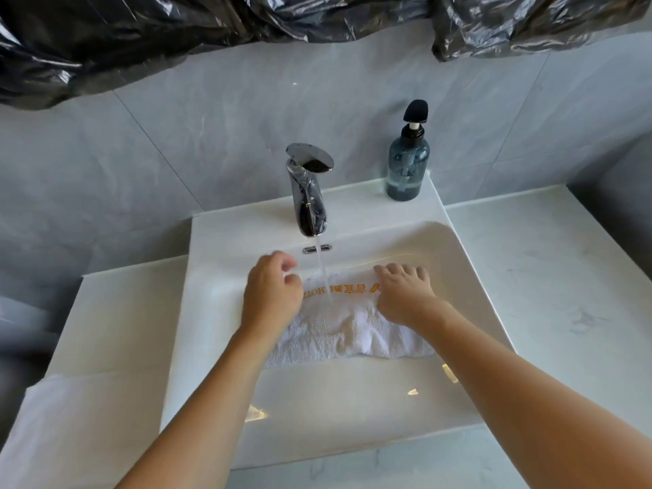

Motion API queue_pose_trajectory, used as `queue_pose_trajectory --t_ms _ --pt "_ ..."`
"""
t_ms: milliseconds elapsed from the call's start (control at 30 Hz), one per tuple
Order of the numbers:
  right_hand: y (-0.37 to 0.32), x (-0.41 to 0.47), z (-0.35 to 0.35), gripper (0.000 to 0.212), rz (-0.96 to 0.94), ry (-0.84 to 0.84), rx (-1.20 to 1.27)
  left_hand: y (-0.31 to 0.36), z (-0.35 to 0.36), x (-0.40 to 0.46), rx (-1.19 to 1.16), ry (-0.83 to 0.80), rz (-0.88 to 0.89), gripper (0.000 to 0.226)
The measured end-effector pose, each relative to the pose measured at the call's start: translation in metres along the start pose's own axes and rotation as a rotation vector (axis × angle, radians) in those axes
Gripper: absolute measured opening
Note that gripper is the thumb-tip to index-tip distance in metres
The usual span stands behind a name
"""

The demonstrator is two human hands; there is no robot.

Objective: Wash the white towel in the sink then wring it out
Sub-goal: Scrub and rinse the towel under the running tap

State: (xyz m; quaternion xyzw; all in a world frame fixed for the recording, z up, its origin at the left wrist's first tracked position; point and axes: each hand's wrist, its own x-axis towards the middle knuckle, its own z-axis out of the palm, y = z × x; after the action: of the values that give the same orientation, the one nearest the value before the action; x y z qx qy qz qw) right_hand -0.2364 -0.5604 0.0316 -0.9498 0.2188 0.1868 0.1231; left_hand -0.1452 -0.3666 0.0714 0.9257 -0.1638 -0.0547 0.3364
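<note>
1. Lying nearest on the counter [550, 277], at the lower left beside the sink, is a second white cloth [70, 418]; it is apart from both arms.
2. The two bare forearms reach forward over the near rim of the white sink [352, 435] and into the basin.
3. The white towel [345, 330] lies bunched in the basin between the hands. Its far edge carries orange embroidered lettering.
4. The left hand [271, 294] sits on the towel's left end. Its fingers are curled, with the fingertips gathered at the cloth's far left corner; whether they actually pinch the fabric I cannot tell.
5. The right hand [405, 291] rests on the towel's right end, fingers spread apart and bent down onto the far edge, just beside the lettering.
6. A thin stream of water [324, 273] falls between the hands onto the lettered edge.
7. The stream comes from a chrome faucet [310, 192] on the sink's back ledge.
8. A blue pump bottle [407, 164] stands upright on that ledge, to the faucet's right.
9. Crumpled black plastic sheeting [141, 33] hangs over the grey tiled wall [211, 111] behind.
</note>
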Motion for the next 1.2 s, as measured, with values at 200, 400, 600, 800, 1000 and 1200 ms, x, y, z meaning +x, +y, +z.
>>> queue_pose_trajectory --t_ms 200,400,600,800,1000,1200 --pt "0.000 0.024 0.019 0.032 -0.010 0.201 -0.114 -0.033 0.055 0.025 0.461 -0.353 0.097 0.047" --pt "0.008 0.023 0.016 0.016 -0.127 0.238 -0.022 -0.049 0.071 0.027 0.463 -0.154 0.311 0.009" --pt "0.003 -0.001 0.007 0.024 -0.153 0.097 0.025 -0.050 0.064 0.027 0.483 -0.317 0.313 0.046" --pt "0.001 -0.011 0.007 0.009 -0.139 0.052 -0.074 -0.048 0.060 0.030 0.466 -0.240 0.395 0.007" --pt "-0.004 -0.006 0.001 0.020 -0.179 0.147 0.529 -0.042 0.046 0.028 0.181 -0.118 0.375 0.011" --pt "-0.022 -0.004 0.009 0.022 -0.254 0.057 0.777 -0.022 0.022 0.015 -0.042 -0.339 0.150 0.021"
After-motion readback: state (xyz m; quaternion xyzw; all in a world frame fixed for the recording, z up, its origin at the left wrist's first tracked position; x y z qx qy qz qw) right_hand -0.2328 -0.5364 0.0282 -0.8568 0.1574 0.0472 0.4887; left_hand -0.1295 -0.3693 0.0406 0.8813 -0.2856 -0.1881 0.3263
